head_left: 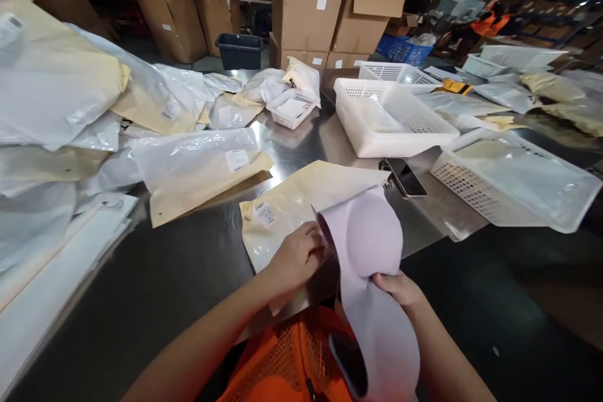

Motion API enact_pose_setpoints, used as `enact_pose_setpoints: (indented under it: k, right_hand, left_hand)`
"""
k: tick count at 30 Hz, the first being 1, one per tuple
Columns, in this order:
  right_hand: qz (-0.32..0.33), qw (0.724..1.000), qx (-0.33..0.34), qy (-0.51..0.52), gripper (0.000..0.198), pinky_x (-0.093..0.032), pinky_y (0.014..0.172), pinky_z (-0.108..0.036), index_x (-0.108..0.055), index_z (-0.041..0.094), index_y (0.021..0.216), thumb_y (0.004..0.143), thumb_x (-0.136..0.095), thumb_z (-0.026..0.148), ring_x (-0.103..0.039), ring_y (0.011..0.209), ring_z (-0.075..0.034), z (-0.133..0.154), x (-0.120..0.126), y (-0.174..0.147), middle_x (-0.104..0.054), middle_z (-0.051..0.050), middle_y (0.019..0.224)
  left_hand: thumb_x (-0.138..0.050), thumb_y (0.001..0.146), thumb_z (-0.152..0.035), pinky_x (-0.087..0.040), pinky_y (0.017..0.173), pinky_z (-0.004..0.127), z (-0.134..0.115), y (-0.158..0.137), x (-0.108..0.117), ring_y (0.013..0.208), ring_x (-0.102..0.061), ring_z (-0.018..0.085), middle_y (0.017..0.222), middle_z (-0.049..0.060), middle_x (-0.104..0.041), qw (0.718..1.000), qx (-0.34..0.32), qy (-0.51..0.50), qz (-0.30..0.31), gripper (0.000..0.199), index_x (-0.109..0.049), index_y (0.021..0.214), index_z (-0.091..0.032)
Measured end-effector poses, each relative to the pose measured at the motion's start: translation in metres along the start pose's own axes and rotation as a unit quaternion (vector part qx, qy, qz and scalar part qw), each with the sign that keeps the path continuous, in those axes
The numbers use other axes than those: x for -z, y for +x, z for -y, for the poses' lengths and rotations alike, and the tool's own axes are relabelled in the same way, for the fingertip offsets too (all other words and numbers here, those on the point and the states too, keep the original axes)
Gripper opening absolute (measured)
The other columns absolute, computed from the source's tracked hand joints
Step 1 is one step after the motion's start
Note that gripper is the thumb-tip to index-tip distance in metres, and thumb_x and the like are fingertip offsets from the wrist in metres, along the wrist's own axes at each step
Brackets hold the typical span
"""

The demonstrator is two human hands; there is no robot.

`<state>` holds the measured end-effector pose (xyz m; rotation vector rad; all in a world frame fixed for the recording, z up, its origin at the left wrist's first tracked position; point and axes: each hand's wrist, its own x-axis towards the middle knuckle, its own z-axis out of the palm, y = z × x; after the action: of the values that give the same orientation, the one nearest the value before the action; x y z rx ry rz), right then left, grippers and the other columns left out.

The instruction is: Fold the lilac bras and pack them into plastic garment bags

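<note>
A pale lilac moulded-cup bra (374, 232) hangs upright in front of me, its lower cup reaching down over my orange vest. My right hand (400, 289) grips it at the middle between the cups, thumb on the near side. At its upper left edge, my left hand (301, 254) is closed, with curled fingers against the band; the fingertips are partly hidden. Beneath and behind the bra lies a cream and clear plastic mailer bag (287, 201) with a printed label, flat on the metal table (188, 282).
Filled mailer bags (61, 88) are piled at the left, with another labelled bag (198, 166) nearer. White plastic baskets (396, 138) and a phone (406, 177) lie to the right. Cardboard boxes (306, 12) and a dark bin (239, 51) stand beyond the table.
</note>
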<state>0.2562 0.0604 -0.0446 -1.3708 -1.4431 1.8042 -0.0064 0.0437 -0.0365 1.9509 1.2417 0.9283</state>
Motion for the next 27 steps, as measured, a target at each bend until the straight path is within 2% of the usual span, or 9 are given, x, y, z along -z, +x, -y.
enact_pose_setpoints:
  k: [4,7,11,14,16,18,20,24,27]
  right_hand:
    - [0.016,0.995,-0.077,0.064,0.057,-0.051,0.096,-0.051,-0.077,0.019,0.098,0.062,-0.082,0.063,-0.068,0.1,-0.036,-0.02,-0.007,0.013,-0.073,-0.015,0.104]
    - [0.069,0.994,-0.083,0.031,0.057,-0.045,0.105,-0.048,-0.076,0.017,0.105,0.071,-0.077,0.063,-0.062,0.114,-0.034,-0.029,-0.005,0.017,-0.07,-0.015,0.113]
    - [0.119,0.99,-0.076,-0.012,0.067,-0.04,0.109,-0.05,-0.071,0.014,0.117,0.074,-0.074,0.066,-0.057,0.121,-0.034,-0.027,-0.003,0.02,-0.067,-0.015,0.121]
    - [0.154,0.984,-0.07,-0.056,0.07,-0.038,0.111,-0.05,-0.071,0.013,0.118,0.073,-0.073,0.068,-0.055,0.123,-0.034,-0.021,-0.007,0.023,-0.066,-0.015,0.122]
    - [0.157,0.981,-0.084,-0.081,0.069,-0.038,0.111,-0.048,-0.073,0.014,0.115,0.073,-0.072,0.069,-0.055,0.123,-0.035,-0.018,-0.012,0.025,-0.067,-0.014,0.12]
    - [0.145,0.98,-0.113,-0.077,0.071,-0.04,0.11,-0.048,-0.074,0.013,0.112,0.071,-0.073,0.07,-0.056,0.121,-0.035,-0.017,-0.018,0.025,-0.068,-0.014,0.118]
    - [0.133,0.981,-0.132,-0.05,0.073,-0.042,0.107,-0.048,-0.073,0.012,0.113,0.069,-0.074,0.071,-0.058,0.118,-0.035,-0.015,-0.025,0.026,-0.069,-0.015,0.117]
    - [0.137,0.984,-0.114,-0.006,0.071,-0.045,0.104,-0.048,-0.072,0.012,0.114,0.068,-0.078,0.066,-0.061,0.114,-0.034,-0.003,-0.037,0.037,-0.071,-0.014,0.111]
    - [0.066,0.995,-0.076,0.0,0.066,-0.049,0.096,-0.047,-0.071,0.012,0.113,0.072,-0.075,0.064,-0.066,0.103,-0.032,0.016,-0.044,0.058,-0.072,-0.013,0.105]
  left_hand:
    - [-0.043,0.085,-0.008,-0.048,0.092,0.035,-0.003,0.012,0.005,0.116,-0.058,0.023,0.105,0.008,-0.066,0.987,0.041,-0.1,-0.118,0.023,-0.046,0.065,-0.021]
    - [-0.046,0.089,-0.017,-0.045,0.098,0.037,0.001,0.016,0.006,0.129,-0.052,0.025,0.106,0.008,-0.068,0.967,0.087,-0.164,-0.173,0.028,-0.035,0.064,-0.023]
    - [-0.047,0.092,-0.029,-0.044,0.101,0.038,0.008,0.019,0.003,0.131,-0.051,0.026,0.124,0.01,-0.066,0.952,0.139,-0.184,-0.203,0.028,-0.041,0.066,-0.023]
    - [-0.047,0.093,-0.037,-0.048,0.095,0.039,0.015,0.02,0.008,0.13,-0.052,0.029,0.13,0.01,-0.063,0.937,0.168,-0.173,-0.253,0.031,-0.042,0.065,-0.023]
    - [-0.044,0.095,-0.04,-0.049,0.092,0.044,0.021,0.021,0.016,0.126,-0.055,0.03,0.136,0.011,-0.059,0.926,0.184,-0.165,-0.284,0.032,-0.041,0.067,-0.025]
    - [-0.043,0.095,-0.038,-0.048,0.096,0.048,0.026,0.02,0.024,0.126,-0.055,0.031,0.139,0.012,-0.057,0.925,0.181,-0.16,-0.294,0.031,-0.04,0.067,-0.025]
    - [-0.048,0.093,-0.032,-0.045,0.103,0.048,0.028,0.017,0.029,0.13,-0.052,0.029,0.138,0.011,-0.059,0.938,0.157,-0.16,-0.266,0.03,-0.041,0.065,-0.025]
    - [-0.049,0.089,-0.017,-0.041,0.11,0.05,0.015,0.008,0.026,0.135,-0.048,0.03,0.138,0.012,-0.058,0.995,0.017,-0.052,-0.084,0.023,-0.05,0.066,-0.021]
    - [-0.045,0.09,-0.011,-0.042,0.108,0.055,-0.003,-0.001,0.024,0.136,-0.046,0.032,0.138,0.015,-0.057,0.997,-0.05,0.053,0.005,0.021,-0.056,0.073,-0.018]
